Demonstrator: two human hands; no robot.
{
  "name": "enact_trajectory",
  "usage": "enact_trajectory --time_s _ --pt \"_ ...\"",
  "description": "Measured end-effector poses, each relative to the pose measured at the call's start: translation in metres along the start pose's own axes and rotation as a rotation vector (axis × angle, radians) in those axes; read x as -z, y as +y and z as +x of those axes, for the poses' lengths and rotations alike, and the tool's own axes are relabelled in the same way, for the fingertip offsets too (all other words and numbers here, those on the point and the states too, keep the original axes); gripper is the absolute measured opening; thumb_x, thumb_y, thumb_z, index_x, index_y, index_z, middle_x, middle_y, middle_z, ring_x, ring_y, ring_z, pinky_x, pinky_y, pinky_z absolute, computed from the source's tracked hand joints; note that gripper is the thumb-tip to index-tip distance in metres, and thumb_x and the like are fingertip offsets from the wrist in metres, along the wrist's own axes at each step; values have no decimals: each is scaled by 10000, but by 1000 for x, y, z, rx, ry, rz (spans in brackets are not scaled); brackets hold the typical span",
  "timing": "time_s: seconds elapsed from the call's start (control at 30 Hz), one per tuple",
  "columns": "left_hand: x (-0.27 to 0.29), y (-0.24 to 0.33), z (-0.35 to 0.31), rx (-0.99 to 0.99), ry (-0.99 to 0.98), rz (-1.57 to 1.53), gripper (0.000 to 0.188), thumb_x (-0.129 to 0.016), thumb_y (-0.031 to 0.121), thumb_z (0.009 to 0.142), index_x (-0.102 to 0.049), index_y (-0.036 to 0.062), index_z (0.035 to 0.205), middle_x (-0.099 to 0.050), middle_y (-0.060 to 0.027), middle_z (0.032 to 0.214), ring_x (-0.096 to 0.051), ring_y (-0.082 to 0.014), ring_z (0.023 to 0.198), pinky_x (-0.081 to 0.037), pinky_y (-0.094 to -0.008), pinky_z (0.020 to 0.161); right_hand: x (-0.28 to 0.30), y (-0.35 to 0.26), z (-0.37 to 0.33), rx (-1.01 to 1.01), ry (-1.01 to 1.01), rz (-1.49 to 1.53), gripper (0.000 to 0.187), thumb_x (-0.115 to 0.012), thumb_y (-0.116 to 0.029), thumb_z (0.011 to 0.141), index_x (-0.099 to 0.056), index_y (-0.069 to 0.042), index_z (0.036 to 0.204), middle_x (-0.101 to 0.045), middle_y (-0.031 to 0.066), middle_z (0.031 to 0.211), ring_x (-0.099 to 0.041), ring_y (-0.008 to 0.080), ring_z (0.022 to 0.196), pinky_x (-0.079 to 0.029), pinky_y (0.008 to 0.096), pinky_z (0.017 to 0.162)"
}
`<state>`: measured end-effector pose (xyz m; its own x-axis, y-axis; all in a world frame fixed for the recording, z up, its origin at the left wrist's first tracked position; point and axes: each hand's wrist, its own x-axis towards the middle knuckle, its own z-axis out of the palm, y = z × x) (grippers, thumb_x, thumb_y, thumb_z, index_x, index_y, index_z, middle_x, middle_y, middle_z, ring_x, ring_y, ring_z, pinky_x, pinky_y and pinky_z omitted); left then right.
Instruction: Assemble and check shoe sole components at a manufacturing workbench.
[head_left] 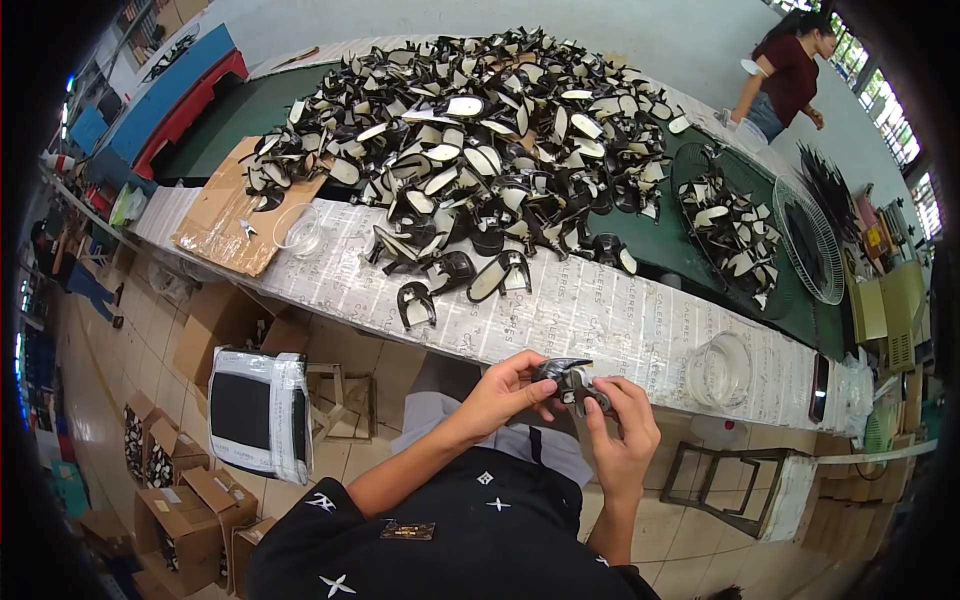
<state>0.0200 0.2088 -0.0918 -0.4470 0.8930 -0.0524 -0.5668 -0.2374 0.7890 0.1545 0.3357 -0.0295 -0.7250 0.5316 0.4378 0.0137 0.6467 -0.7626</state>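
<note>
Between both hands, over the near edge of the table [600,320], is a small glossy black shoe part [563,369] with a pale patch. My left hand [517,387] grips its left side, thumb on top and fingers bent beneath. From the right, my right hand [622,425] pinches the same piece between thumb and fingertips. Fingers partly cover it, so its full shape is hidden. A big heap of similar black shoe parts [485,160] with cream insides spreads over the table ahead. Several loose ones [416,305] lie at the heap's near edge.
A cardboard sheet [215,215] bears a small metal tool [247,229], beside a clear round dish [299,230]. At right are another clear dish [718,370], a phone [819,388] and a filled wire basket [683,215]. A padded stool [260,412] stands left; another person [790,75] is far right.
</note>
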Motion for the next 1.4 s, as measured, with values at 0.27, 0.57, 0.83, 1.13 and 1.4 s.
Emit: enact_trajectory --time_s 0.27,0.57,0.83,1.13,1.4 --pt "1 -2 2 0 11 18 222 -604 106 969 -530 -11 1143 -634 -90 1051 -661 -159 918 -580 -281 716 -6 2 2 9 77 -104 231 -692 17 847 -681 7 1077 -643 128 1063 -660 209 896 -570 284 714" --pt "1 3 0 60 39 -1 198 -594 131 978 -533 -2 1113 -634 -94 1043 -683 -187 905 -584 -272 716 1 1 0 -87 159 -121 252 -699 23 841 -685 2 1091 -633 132 1054 -647 208 864 -556 293 670" --pt "-1 7 -1 89 40 -110 201 -574 173 993 -531 5 1095 -637 -107 1042 -697 -210 898 -591 -266 731 7 0 -7 -275 181 161 247 -702 5 856 -684 4 1103 -638 99 1059 -610 111 798 -516 220 641" --pt "3 3 -1 84 54 -176 210 -535 177 1009 -512 -11 1099 -655 -163 1045 -712 -260 890 -607 -285 731 0 -2 -8 -294 135 192 253 -708 0 858 -686 -4 1110 -640 93 1055 -598 84 767 -508 210 617" --pt "-2 4 -2 75 64 -98 141 -584 119 977 -514 16 1042 -655 -138 990 -710 -235 857 -598 -290 706 8 -1 -2 -114 98 39 233 -703 12 850 -697 7 1083 -641 121 1047 -651 182 869 -560 267 654"
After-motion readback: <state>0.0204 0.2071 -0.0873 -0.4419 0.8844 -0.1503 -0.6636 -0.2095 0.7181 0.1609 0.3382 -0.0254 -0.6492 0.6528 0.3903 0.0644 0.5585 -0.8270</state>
